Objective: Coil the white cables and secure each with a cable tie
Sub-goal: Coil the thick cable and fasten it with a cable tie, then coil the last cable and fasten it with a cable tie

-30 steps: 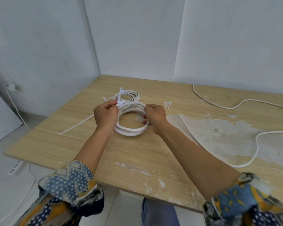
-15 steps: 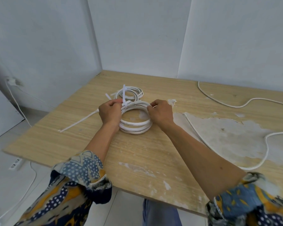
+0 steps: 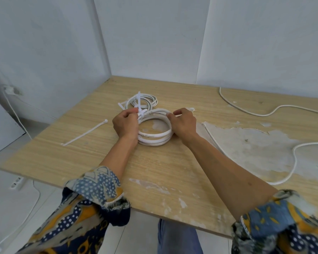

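Observation:
A coil of white cable [image 3: 155, 138] lies on the wooden table [image 3: 62, 154] between my hands. My left hand [image 3: 125, 124] holds its left side, and the fingers pinch a white cable tie [image 3: 139, 103] that wraps the coil there and sticks up. My right hand [image 3: 184, 123] grips the coil's right side. Just behind lies a second white coil [image 3: 147, 99], bound with its own tie. A spare cable tie [image 3: 86, 132] rests on the table to the left.
A long loose white cable [image 3: 294, 153] snakes over the right half of the table, where the surface is worn and patchy. Another loose cable [image 3: 246, 110] runs along the back right. Walls close the back. A power strip [image 3: 17, 182] lies on the floor at left.
The camera has shifted a little, so the coil sits slightly higher and further right in view. Both hands keep their hold on the coil, the left still at the tie.

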